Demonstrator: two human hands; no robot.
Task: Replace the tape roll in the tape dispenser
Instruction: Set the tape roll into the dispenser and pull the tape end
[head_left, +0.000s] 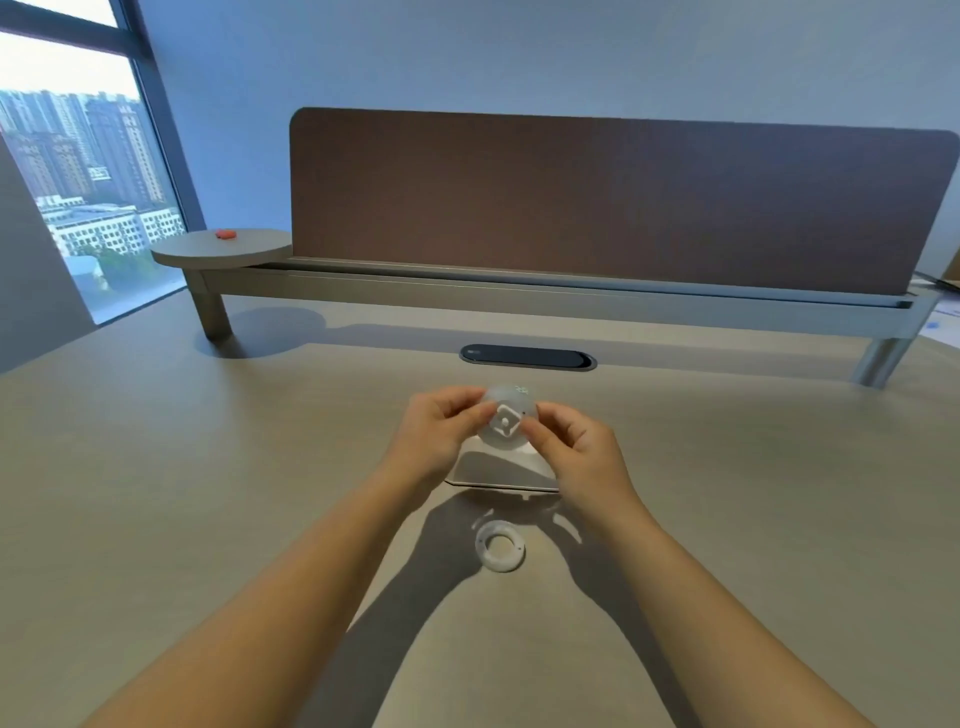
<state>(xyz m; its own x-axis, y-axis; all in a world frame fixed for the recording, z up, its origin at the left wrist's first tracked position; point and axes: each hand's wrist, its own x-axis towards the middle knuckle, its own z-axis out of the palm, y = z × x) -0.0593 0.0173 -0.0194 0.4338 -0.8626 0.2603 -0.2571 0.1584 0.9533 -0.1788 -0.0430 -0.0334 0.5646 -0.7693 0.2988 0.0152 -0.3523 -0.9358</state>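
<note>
Your left hand (441, 431) and right hand (576, 447) met above the middle of the table (208, 493), and between them you held a pale, translucent tape roll (506, 422) with a white hub at its centre. The fingers (467, 410) of your left hand pinched its left edge, and the fingers (540, 423) of your right hand pinched its right edge, so the roll faced you, lifted clear of the table. Directly behind and below the roll stood the tape dispenser (501, 470), a light-coloured body resting on the table, partly hidden by your hands; whether its cradle held anything could not be told. Nearer to you, apart from the dispenser, a white ring (500, 545) lay flat on the table with its centre open. Further back, a dark oval cable port (527, 357) sat in the table, ahead of a brown divider panel (597, 192). A small red object (226, 234) rested on the round shelf (208, 249) at the left
</note>
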